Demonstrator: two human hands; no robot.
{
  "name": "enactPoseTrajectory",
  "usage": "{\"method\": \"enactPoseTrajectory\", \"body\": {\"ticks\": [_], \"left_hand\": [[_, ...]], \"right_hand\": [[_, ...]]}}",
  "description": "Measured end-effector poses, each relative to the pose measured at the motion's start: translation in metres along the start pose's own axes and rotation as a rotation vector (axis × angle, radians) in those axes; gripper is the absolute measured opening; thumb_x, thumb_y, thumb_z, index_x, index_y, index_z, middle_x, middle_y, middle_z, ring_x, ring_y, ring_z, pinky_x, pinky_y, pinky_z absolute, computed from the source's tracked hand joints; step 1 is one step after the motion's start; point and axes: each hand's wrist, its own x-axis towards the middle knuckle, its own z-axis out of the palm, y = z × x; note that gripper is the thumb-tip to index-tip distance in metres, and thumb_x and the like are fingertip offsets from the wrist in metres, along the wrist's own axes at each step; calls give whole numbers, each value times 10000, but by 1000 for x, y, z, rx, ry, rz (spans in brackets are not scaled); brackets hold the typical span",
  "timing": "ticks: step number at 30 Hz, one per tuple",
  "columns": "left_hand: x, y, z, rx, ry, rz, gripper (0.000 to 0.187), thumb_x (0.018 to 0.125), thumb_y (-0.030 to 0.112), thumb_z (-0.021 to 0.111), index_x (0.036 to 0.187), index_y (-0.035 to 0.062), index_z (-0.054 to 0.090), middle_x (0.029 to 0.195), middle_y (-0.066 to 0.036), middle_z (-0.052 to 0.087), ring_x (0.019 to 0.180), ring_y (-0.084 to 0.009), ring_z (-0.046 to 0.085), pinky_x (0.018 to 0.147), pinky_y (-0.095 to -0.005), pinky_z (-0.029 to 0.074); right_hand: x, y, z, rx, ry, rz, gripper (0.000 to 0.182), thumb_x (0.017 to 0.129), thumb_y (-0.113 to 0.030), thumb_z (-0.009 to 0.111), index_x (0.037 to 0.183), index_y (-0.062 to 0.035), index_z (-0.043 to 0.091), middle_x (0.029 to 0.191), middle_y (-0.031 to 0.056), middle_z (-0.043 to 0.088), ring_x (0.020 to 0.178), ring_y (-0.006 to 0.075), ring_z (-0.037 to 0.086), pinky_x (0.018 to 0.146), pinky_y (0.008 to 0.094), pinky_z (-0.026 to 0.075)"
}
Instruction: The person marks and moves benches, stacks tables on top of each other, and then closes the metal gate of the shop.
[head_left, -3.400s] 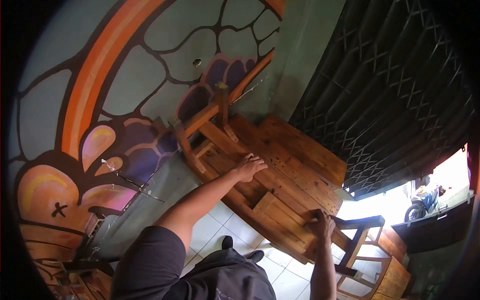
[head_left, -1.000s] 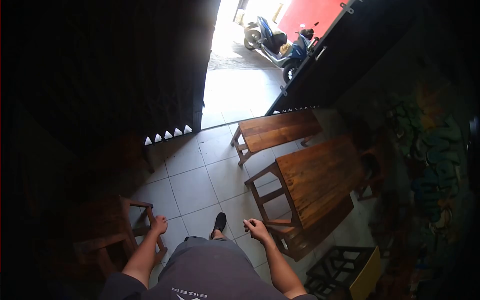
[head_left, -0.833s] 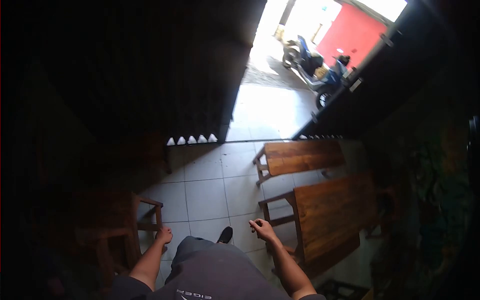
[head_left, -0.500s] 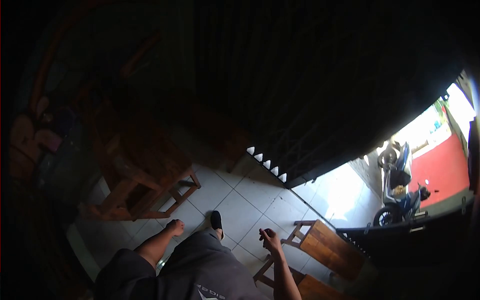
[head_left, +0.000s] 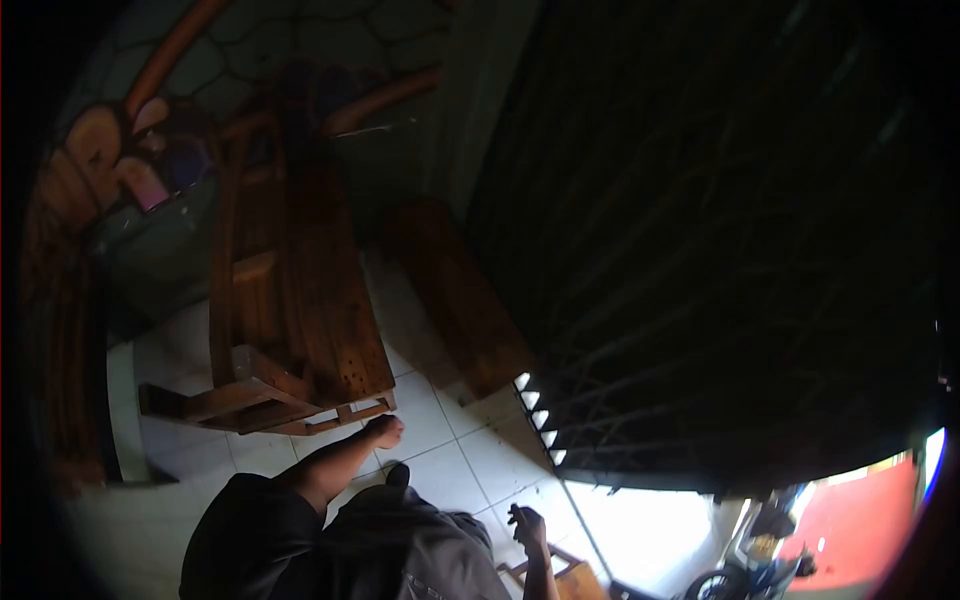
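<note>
My left hand (head_left: 385, 432) hangs in front of my body with its fingers curled together, close to the near end of a wooden bench (head_left: 325, 290). Whether anything is inside it is hidden. To the right, my right hand (head_left: 527, 525) hangs low above the white tiled floor (head_left: 440, 480), fingers partly bent. Something small and dark shows at its fingertips, too small to make out. A wooden stool (head_left: 578, 582) is just below and right of that hand.
A long wooden bench (head_left: 465, 310) stands against a dark folding gate (head_left: 720, 260). Another wooden seat (head_left: 75, 370) is at far left. Beyond the doorway at lower right are a motorbike (head_left: 760, 550) and a red surface (head_left: 860, 525).
The view has turned left, so the gate fills more of the right side and the motorbike sits lower. The wooden bench shows larger, with my left hand beside its end.
</note>
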Motion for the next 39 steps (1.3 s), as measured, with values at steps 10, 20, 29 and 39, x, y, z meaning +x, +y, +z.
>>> {"method": "enactPoseTrajectory", "body": {"ticks": [10,20,29,39], "left_hand": [[-19,83,-21,-604,247,-684,442,812,519,578,851,83,635,897,-165,643,913,-345,612,794,-447,487],[-214,74,61,-1295,1551,-1479,413,948,385,437,909,-7,562,796,-135,657,629,-208,627,584,-331,499],[-337,-101,106,-1540,1846,-1338,516,901,501,482,1124,44,570,1104,-108,617,944,-226,604,766,-387,470],[-330,-236,148,-1732,1364,-1181,522,894,504,459,1177,72,535,1138,-104,596,1002,-229,582,814,-422,471]], "right_hand": [[141,-55,-80,-342,-326,-69,338,882,-383,596,854,-52,660,639,26,614,405,76,464,368,238,350],[285,-181,20,-423,-518,-338,410,876,-414,597,779,-16,594,616,14,546,550,116,532,508,283,424],[322,-186,248,-705,7,-874,470,799,-502,644,853,-35,646,775,86,659,696,182,612,651,316,479],[316,-192,329,-632,-102,-577,640,772,-649,578,1111,-108,621,1057,127,653,1009,319,597,865,390,453]]}}
